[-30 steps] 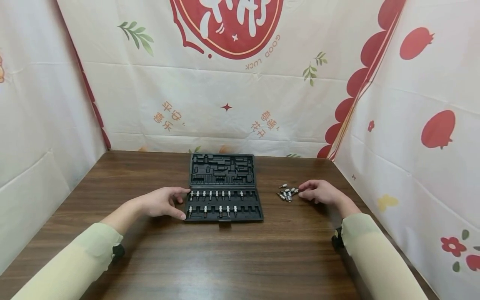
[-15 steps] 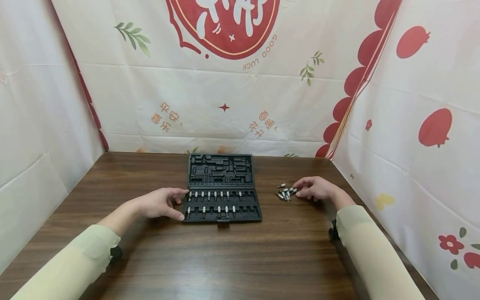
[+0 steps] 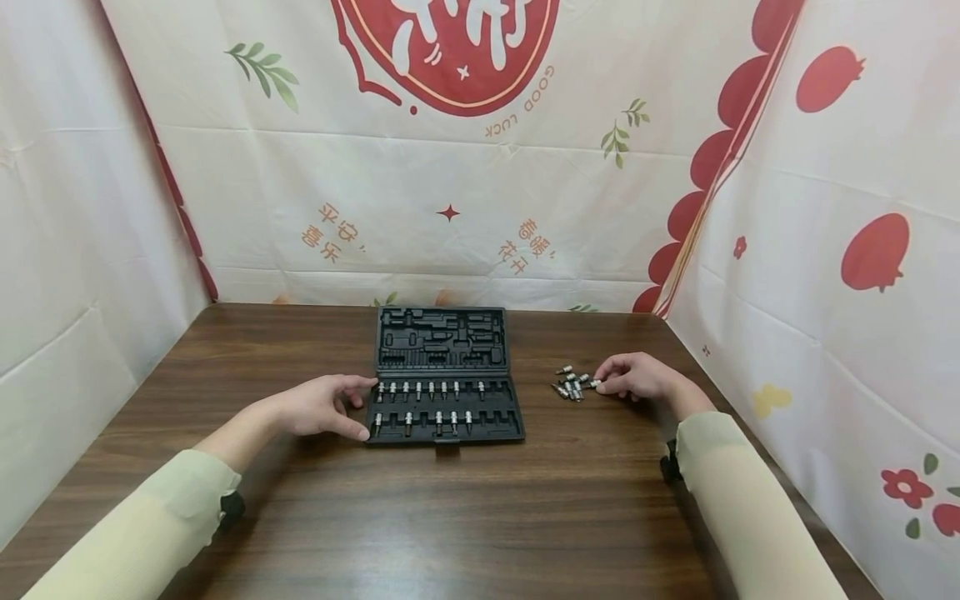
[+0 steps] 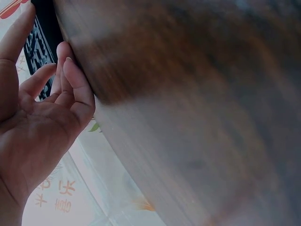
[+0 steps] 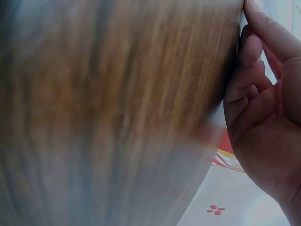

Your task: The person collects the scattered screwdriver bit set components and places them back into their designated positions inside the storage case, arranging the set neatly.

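An opened black plastic case (image 3: 442, 375) lies on the table, with several silver bit sockets (image 3: 439, 421) standing in two rows in its near half. My left hand (image 3: 321, 405) rests against its left side, thumb at the front corner and index finger by the hinge. In the left wrist view, that hand's (image 4: 42, 117) other fingers are loosely bent. To the right of the case lies a small pile of bit sockets (image 3: 572, 389). At the pile's right edge, my right hand (image 3: 637, 377) pinches one bit socket (image 3: 596, 384) between thumb and fingertips. The right wrist view hides that pinch.
The case's lid (image 3: 442, 339) lies flat towards the back, its moulded recesses showing. A brown wooden table (image 3: 450, 517) carries everything. Printed cloth (image 3: 420, 167) hangs behind it and along both sides. One bit socket (image 3: 565, 369) lies slightly behind the pile.
My right hand has moved in to the pile, then slightly back to the right, with a bit socket now at its fingertips. The left hand and the case have kept their places.
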